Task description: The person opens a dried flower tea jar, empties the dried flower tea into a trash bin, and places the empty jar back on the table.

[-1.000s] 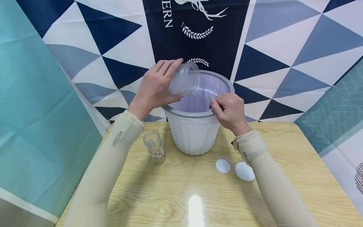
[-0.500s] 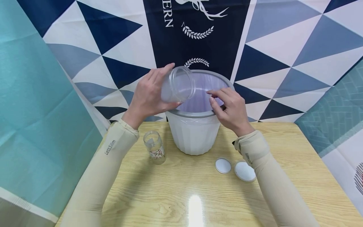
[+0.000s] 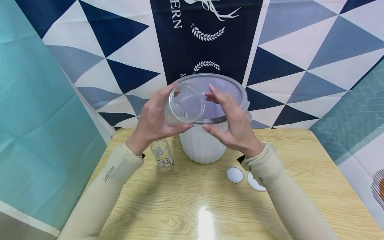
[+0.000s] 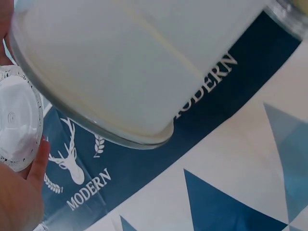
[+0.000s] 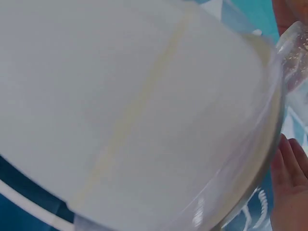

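Observation:
My left hand [image 3: 151, 118] grips a clear plastic jar [image 3: 186, 106] by its side, fingers above and thumb below. The jar is tilted, its mouth turned toward the head camera, just in front of the bin's rim. In the left wrist view the base of the jar [image 4: 19, 118] shows, with small specks around its edge. My right hand [image 3: 237, 125] is apart from the jar, to its right, fingers spread and holding nothing. Behind both hands stands a white ribbed bin [image 3: 204, 150] with a grey rim and a clear liner bag.
Left of the bin, an uncovered glass jar [image 3: 163, 155] with a printed label stands upright on the wooden table [image 3: 168, 203]. Two round white lids, a smaller lid [image 3: 235, 175] and a larger lid [image 3: 255, 182], lie at the right. A patterned cloth hangs behind.
The jar has come back from over the bin toward the head camera and lower, its mouth turning to face me. My right hand has left the rim and its fingers have spread.

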Tool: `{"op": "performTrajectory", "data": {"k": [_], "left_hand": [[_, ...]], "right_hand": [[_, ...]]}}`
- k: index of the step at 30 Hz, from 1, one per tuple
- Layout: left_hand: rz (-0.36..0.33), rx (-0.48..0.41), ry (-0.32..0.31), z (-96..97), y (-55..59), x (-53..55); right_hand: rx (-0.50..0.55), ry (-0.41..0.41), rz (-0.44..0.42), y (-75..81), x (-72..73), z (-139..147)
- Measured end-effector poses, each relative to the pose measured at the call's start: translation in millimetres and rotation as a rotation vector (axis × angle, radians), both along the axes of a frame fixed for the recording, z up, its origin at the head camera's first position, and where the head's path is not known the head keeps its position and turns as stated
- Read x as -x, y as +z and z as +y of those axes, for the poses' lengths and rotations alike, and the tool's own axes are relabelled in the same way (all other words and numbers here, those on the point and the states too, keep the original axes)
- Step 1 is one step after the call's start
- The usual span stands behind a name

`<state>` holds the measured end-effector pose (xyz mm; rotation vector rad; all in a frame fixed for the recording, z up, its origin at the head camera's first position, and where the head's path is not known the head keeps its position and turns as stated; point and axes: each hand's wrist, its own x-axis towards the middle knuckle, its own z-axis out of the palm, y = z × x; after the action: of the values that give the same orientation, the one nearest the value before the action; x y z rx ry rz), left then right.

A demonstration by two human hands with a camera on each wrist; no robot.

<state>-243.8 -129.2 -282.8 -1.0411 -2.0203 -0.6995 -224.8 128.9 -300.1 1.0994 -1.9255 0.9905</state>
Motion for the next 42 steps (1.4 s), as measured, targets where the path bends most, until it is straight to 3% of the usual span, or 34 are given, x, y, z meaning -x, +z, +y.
{"op": "performTrajectory", "data": {"k": [8,15,19,30,42], "left_hand": [[0.003,-0.014,-0.055,-5.3,-9.1,-16.2],[0.025,-0.040,-0.089,-9.5,-28.9,-31.9],[-0.013,-0.079,-0.110,-11.6,-43.2,-43.7],[-0.088,-0.020,-0.071,-22.3,-83.2,-72.1],[-0.164,-0.137,-0.038,-17.7,-115.7,-84.7]], "right_hand": [[-0.073,0.069,0.020,0.1,-16.7,-17],[-0.092,0.076,0.030,-6.6,-30.2,-30],[-0.126,0.086,0.031,-13.9,-36.1,-33],[-0.239,0.098,0.013,-38.7,-46.2,-33],[-0.293,0.093,-0.008,-57.1,-48.0,-33]]}}
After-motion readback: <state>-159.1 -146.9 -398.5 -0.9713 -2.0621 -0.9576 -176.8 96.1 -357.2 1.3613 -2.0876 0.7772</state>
